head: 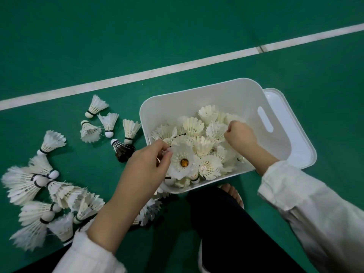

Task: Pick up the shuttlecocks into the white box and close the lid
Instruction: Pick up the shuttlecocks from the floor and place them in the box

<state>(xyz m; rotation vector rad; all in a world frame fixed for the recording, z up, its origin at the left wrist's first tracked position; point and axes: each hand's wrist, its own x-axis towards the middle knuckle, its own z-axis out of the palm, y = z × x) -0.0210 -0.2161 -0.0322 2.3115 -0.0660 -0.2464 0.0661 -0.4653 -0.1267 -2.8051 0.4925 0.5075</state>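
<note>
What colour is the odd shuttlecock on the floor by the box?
The dark feathered shuttlecock is black, with a white cork; head view.

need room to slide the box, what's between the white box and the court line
Bare green floor, nothing else, between the white box and the court line; the head view shows it.

the left hand [149, 164] is held at the near left rim of the white box [197, 89], a shuttlecock [184, 160] pinched between thumb and fingers. the right hand [239, 137] is curled inside the box; whether anything is gripped cannot be told.
</note>
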